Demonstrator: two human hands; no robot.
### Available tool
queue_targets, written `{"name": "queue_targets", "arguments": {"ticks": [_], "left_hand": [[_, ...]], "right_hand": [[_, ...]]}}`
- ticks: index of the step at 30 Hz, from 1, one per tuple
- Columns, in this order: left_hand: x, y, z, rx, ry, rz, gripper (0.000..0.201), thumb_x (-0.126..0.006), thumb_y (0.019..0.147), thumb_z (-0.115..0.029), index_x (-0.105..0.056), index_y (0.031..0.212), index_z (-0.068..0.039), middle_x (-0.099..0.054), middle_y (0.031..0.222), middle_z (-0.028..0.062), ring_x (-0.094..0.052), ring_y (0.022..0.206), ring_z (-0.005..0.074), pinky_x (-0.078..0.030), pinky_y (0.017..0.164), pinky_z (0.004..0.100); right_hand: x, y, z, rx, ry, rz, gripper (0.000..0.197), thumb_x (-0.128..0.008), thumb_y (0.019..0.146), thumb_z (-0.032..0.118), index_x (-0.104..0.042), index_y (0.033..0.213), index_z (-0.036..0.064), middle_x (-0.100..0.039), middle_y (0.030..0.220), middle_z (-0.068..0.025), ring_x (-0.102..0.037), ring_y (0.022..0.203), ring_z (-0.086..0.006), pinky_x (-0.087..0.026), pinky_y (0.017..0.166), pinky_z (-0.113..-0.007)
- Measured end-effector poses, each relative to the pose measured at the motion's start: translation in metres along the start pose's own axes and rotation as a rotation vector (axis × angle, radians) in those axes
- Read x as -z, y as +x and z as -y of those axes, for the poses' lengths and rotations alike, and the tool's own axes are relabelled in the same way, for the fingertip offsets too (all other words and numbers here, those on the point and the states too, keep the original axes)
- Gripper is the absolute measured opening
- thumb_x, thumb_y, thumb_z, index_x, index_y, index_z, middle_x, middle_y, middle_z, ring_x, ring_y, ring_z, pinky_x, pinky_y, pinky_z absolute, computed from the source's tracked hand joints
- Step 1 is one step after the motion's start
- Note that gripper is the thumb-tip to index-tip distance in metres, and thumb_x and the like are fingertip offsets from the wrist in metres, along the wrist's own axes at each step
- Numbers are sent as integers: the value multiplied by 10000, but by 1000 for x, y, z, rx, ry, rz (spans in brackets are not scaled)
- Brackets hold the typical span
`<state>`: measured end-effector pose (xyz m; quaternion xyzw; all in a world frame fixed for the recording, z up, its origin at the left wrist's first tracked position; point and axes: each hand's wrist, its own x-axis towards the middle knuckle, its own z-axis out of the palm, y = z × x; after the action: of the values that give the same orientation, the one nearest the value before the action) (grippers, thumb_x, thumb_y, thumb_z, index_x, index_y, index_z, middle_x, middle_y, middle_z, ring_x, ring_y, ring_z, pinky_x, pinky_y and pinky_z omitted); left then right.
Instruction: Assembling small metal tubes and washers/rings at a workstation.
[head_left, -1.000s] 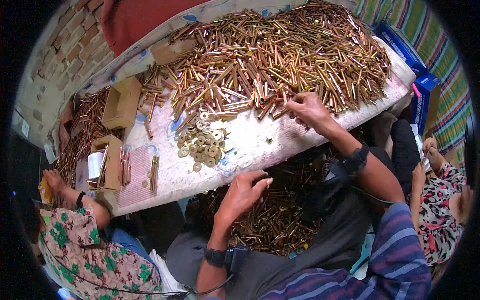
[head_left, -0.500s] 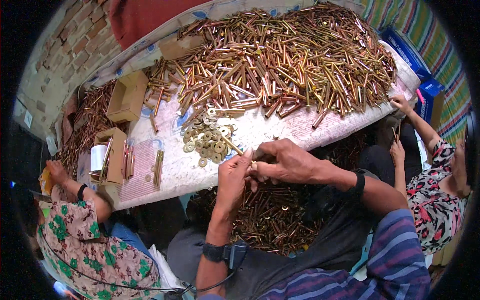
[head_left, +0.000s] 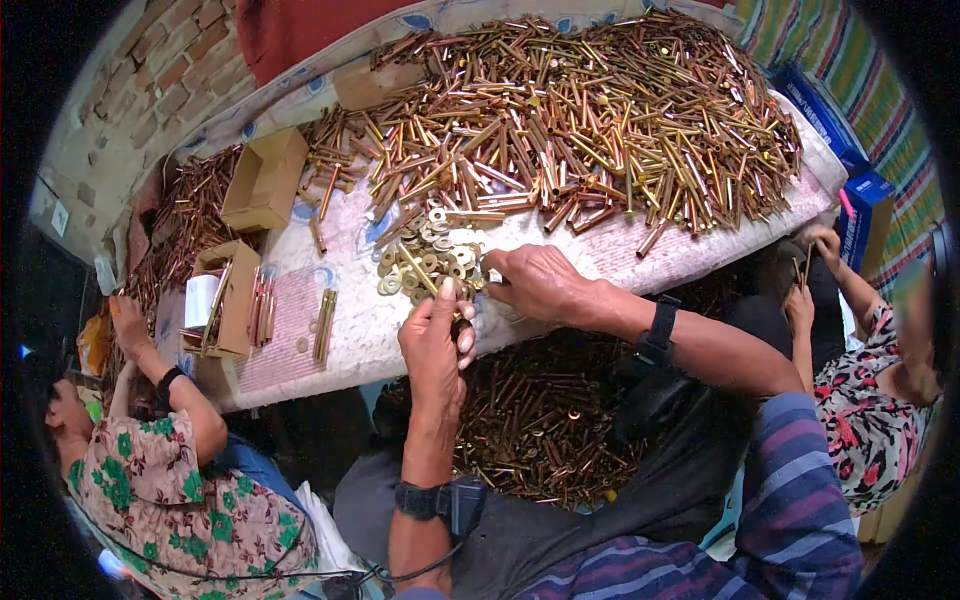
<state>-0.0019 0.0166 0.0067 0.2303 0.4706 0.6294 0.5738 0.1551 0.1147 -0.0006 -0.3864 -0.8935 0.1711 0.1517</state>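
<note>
My left hand (head_left: 430, 345) is closed round a long, thin brass-coloured bolt (head_left: 415, 265), pinched between thumb and fingers. The bolt slants up and left across a heap of flat round washers (head_left: 390, 286) on the table. At the right side of that heap is my right hand (head_left: 545, 285), its fingers bent and the thumb a little apart from them. Nothing shows between those fingertips, though the hand itself partly hides the washers beneath. Behind the washers spreads a large pile of copper- and brass-coloured metal rods (head_left: 590, 130).
Two open cardboard boxes (head_left: 268, 180) stand at the left, with a short row of bolts (head_left: 324, 325) nearby. More metal pieces (head_left: 545, 425) lie below the table edge, by my lap. One person (head_left: 190, 480) sits at the left, another (head_left: 865, 400) at the right, holding thin rods.
My hands have parted: the left moved left and down with the bolt, the right moved up to the washers' edge. The person at the right has drawn a hand back from the table.
</note>
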Motion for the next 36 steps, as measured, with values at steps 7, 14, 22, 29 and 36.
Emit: {"name": "queue_targets", "arguments": {"ticks": [7,14,22,29,36], "left_hand": [[2,-1,2,2,87,3,266,-664,974,-263,-637,844,-33,-631,758,32,-459,455,47,-289,351,199],[0,-3,11,-18,511,115,225,-670,961,-228,-716,1010,-13,-628,699,-10,-482,480,29,-322,387,201],[-7,-5,20,-206,910,279,216,-673,919,-156,-738,1043,8,-616,698,-18,-518,618,67,-418,562,267],[-11,-7,22,-297,864,344,208,-642,913,-113,-702,1062,20,-622,720,82,-521,698,96,-449,638,292],[-16,-11,13,-141,850,387,208,-643,937,-132,-725,1077,-2,-660,779,3,-555,728,84,-463,662,268]], "right_hand": [[11,-9,-4,-6,69,-60,279,-675,867,272,-631,973,17,-654,732,-234,-657,737,-438,-507,657,-520],[61,-28,-1,-106,476,-65,298,-713,908,249,-657,1022,-20,-702,811,-141,-693,674,-200,-539,611,-354],[77,-54,-15,-173,757,54,315,-693,940,233,-657,1127,-18,-710,888,-71,-680,655,-112,-518,520,-246],[73,-63,-25,-39,699,40,253,-697,934,168,-676,1091,-28,-706,884,-60,-655,686,-99,-543,606,-265],[78,-64,-13,-113,753,311,347,-695,933,267,-663,1138,-11,-698,861,-52,-652,695,-105,-520,612,-280]]}}
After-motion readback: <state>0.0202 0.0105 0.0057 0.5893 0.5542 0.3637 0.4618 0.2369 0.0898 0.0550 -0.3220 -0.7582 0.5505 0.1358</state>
